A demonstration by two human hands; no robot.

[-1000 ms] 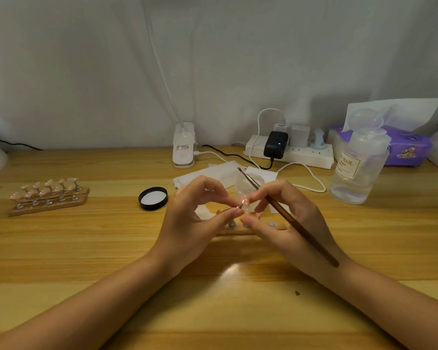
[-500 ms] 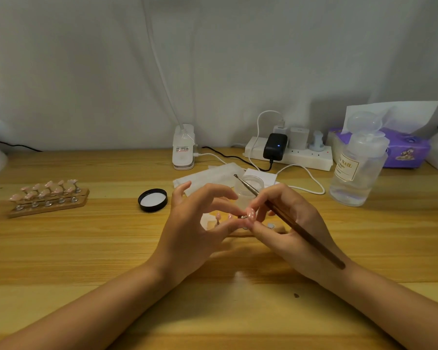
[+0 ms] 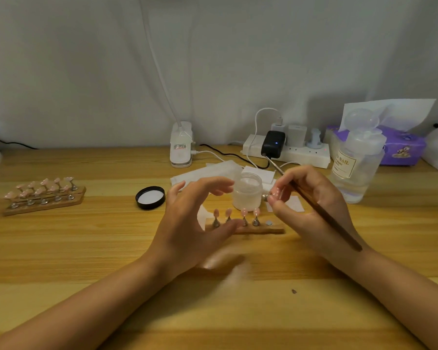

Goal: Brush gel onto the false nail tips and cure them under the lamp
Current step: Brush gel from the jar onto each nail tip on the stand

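My right hand (image 3: 311,205) holds a brown-handled brush (image 3: 324,217) along the palm, and its fingertips pinch a pink nail tip on a small metal stand (image 3: 272,195). My left hand (image 3: 192,218) is open, fingers spread, just left of a wooden strip (image 3: 261,230) that carries several pink nail tips (image 3: 243,212) on metal stands, with one bare magnet spot at its right end. An open frosted gel jar (image 3: 247,194) stands right behind the strip. The white lamp base (image 3: 180,145) stands at the back, its neck rising out of view.
A second wooden holder with several pink tips (image 3: 44,197) lies at the left. The black jar lid (image 3: 150,197) rests left of the jar. White wipes (image 3: 213,171), a power strip with chargers (image 3: 286,147), a clear pump bottle (image 3: 357,162) and a purple tissue box (image 3: 400,145) line the back.
My hands have parted. The left hand let go of the nail tip and opened, moving left; the right hand carried the tip on its stand up and to the right.
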